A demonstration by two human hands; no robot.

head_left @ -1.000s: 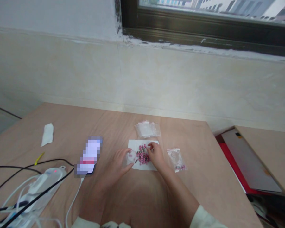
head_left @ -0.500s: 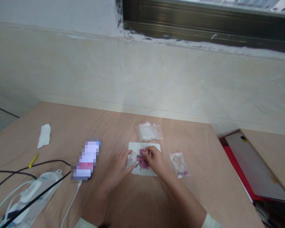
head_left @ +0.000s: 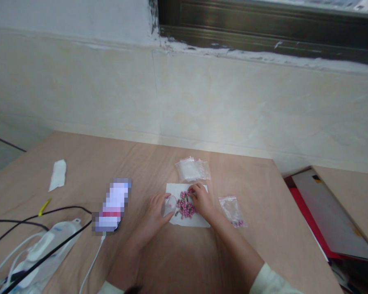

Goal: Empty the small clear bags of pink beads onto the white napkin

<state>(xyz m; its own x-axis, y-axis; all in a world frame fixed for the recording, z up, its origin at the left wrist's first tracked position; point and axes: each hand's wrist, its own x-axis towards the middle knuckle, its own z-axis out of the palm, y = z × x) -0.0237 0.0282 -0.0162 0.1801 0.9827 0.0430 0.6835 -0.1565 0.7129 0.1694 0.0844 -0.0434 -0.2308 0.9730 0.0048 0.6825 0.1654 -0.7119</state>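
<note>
A pile of small pink beads, with a few dark ones among them, lies on a white sheet of paper. My left hand holds a small clear zip bag at the paper's left side, thumb and fingers spread around its mouth, which faces the beads. At the pile's upper right edge is my right hand, its fingertips pinched together over the beads. Whatever is between those fingertips is too small to make out.
Behind the paper lies a stack of clear zip bags. To the right is another clear bag with several pink beads inside. A phone on a charging cable, a power strip, black cables and a folded tissue occupy the left.
My right hand has shifted a little right and away from me, from the middle of the beads to their upper right edge. My left hand and its bag stay in place.
</note>
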